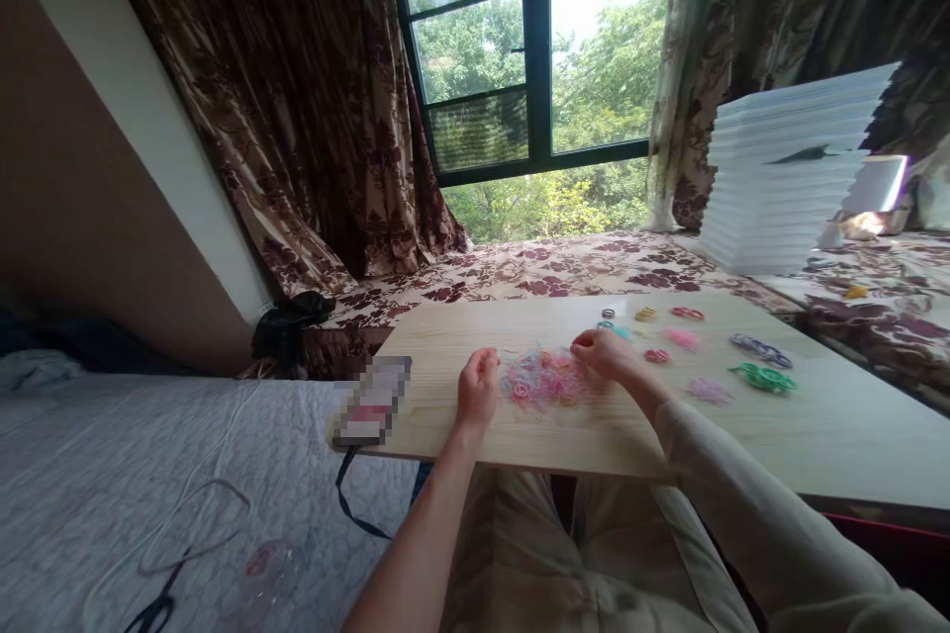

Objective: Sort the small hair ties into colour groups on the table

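Observation:
A loose pile of small, thin coloured bands [545, 384], mostly pink, pale blue and orange, lies on the pale wooden board. At its left edge is my left hand [479, 384], fingers curled and pressed together; anything in them is too small to tell. My right hand [600, 353] pinches at the pile's upper right edge, and what it grips cannot be made out. Beyond it lie separate colour groups: teal bands [613, 327], yellow bands [646, 315], red bands [688, 313], pink bands [683, 339], lilac bands [710, 390], green bands [768, 377] and blue-white bands [761, 350].
The wooden board [423, 415] reaches over my lap. A phone with a blurred screen [375, 401] lies at its left edge, a strap [348, 499] hanging down. Left is a bed [297, 514] with cables. White foam sheets [787, 173] stand stacked at the back right, beside the window.

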A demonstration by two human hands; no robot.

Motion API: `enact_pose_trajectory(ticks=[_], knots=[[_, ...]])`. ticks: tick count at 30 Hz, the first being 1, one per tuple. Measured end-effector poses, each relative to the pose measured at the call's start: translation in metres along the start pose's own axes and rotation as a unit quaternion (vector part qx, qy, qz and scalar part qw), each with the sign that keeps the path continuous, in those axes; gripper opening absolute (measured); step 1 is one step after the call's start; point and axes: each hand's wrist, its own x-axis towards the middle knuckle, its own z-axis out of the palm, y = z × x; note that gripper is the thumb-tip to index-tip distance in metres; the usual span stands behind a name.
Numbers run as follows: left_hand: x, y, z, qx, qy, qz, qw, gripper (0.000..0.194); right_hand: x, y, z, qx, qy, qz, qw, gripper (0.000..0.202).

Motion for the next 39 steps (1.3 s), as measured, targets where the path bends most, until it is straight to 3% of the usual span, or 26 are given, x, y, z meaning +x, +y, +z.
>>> enact_pose_trajectory(ticks=[12,21,26,32,35,39], knots=[[0.001,-0.003,0.002,0.002,-0.001,-0.007,1.000,0.027,0.000,-0.009,0.002,-0.041,-0.023,0.040,0.998,0.034],[0.000,0.000,0.000,0.008,-0.003,-0.001,1.000,0.027,-0.015,-0.004,-0.013,-0.037,0.005,-0.013,0.999,0.035],[-0.002,0.002,-0.001,0.011,-0.004,-0.003,1.000,0.026,-0.058,0.018,-0.025,-0.046,0.066,-0.022,0.996,0.024],[-0.002,0.002,-0.001,0.012,-0.003,-0.013,1.000,0.028,-0.123,0.066,-0.051,-0.057,0.143,-0.008,0.988,0.025],[-0.001,0.002,-0.001,0.011,-0.005,-0.016,1.000,0.029,-0.136,0.090,-0.068,-0.069,0.172,0.026,0.982,0.024],[-0.002,0.002,-0.002,0.010,-0.006,-0.018,1.000,0.034,-0.134,0.108,-0.077,-0.084,0.191,0.060,0.976,0.021]])
